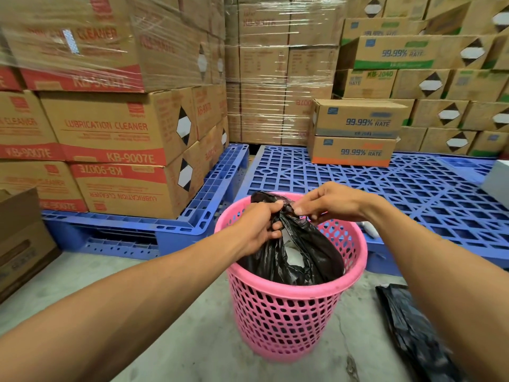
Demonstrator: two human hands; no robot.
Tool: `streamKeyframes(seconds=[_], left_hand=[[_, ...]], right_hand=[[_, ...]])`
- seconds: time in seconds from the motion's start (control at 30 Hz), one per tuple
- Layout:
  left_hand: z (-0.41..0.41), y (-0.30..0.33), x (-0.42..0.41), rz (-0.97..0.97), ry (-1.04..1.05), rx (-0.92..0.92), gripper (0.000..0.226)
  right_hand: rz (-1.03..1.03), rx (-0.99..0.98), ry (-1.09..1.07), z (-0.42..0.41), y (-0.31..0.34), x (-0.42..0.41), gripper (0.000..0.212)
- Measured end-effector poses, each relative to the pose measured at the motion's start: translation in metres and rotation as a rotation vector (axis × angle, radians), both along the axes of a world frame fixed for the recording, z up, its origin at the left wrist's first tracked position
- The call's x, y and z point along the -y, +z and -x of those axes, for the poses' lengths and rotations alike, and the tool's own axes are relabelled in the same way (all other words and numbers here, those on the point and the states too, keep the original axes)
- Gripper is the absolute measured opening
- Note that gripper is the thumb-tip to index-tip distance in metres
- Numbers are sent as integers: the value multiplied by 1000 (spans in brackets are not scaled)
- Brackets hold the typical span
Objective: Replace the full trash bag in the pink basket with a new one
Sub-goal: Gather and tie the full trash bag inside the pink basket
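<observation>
Task early: full black trash bag [305, 252] not yet lifted, sitting inside pink basket [289, 307] on concrete floor [176, 340]. Left hand [259, 224] curled fingers [275, 209] gripping gathered bag mouth; right hand [327, 202] pinching same neck (probably tying). Left to do: lift out, fit new bag [413, 334], lying flat just beside basket. Blue pallets [358, 183] and stacked cartons [115, 139] close behind; nothing blocking upward pull.

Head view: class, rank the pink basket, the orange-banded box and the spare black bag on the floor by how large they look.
1. Basket
2. Spare bag, partly cut off
3. Orange-banded box, farther away, so really unsure
</observation>
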State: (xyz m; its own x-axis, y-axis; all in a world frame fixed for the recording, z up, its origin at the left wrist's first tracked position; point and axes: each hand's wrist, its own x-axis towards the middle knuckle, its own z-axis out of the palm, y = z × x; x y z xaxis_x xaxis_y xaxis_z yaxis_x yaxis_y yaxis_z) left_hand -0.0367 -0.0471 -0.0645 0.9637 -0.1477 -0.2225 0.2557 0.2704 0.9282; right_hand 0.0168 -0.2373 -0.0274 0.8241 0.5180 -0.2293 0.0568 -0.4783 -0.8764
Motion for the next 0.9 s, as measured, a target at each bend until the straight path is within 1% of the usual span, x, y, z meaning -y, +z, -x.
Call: streamKeyframes(seconds=[0.07, 0.17, 0.2, 0.27, 0.33, 0.4, 0.5, 0.57, 0.63, 0.7, 0.77, 0.83, 0.9], left_hand=[[0, 2, -5, -77, -22, 34, 12], [0, 4, -12, -112, -70, 47, 13], [0, 4, -13, -108, -84, 45, 12], [0, 4, -14, -128, -99, 44, 11], [-1, 5, -14, -201, -88, 62, 10], [-4, 8, -18, -308, -49, 119, 8], [-10, 15, -34, -552, -23, 289, 10], [-13, 20, -45, -826, -51, 460, 11], [-11, 20, -53, -1120, -156, 611, 12], [-7, 13, -59, -1337, -325, 638, 15], [-2, 6, -63, -1549, -491, 597, 19], [5, 4, -64, -1705, -573, 588, 22], [9, 6, -63, -1767, -598, 566, 22]], right_hand=[[3, -32, -2, 0, 2, 1, 20], [10, -78, 4, -2, 1, -1, 36], [35, -74, 20, -3, -1, -2, 41], [69, -30, 29, -3, -1, -5, 44], [71, 42, -9, -6, 2, -5, 41], [125, 151, -53, -7, 7, -2, 30], [260, 349, -111, -9, 14, 7, 12], [376, 460, -130, -12, 13, 13, 9], [520, 513, -125, -14, 2, 15, 9], [744, 543, -142, -14, -13, 21, 11], [938, 569, -159, -11, -23, 27, 12], [1020, 580, -170, -10, -27, 29, 13], [1057, 567, -178, -6, -27, 28, 13]])
